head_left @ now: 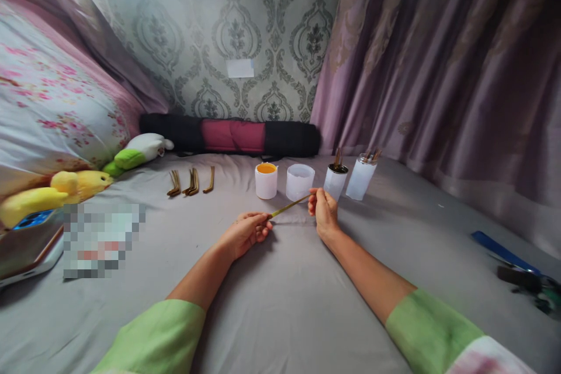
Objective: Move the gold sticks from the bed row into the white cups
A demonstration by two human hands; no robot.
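Observation:
My left hand (246, 232) and my right hand (323, 210) each pinch one end of a thin yellowish stick (289, 207), held just above the grey sheet (280, 292). Behind the stick stand a white cup of orange liquid (266, 180) and an empty white cup (300, 181). Further right are a dark-topped cup with a stick in it (335, 179) and a clear cup holding brown sticks (361, 175).
Several bent brown sticks (191, 182) lie on the sheet at the left. Plush toys (65, 190) and a pillow (48, 105) lie at far left, beside a phone on a book (30, 242). A rolled black and pink bolster (232, 135) lies against the wall. Blue tools (511, 260) lie at right.

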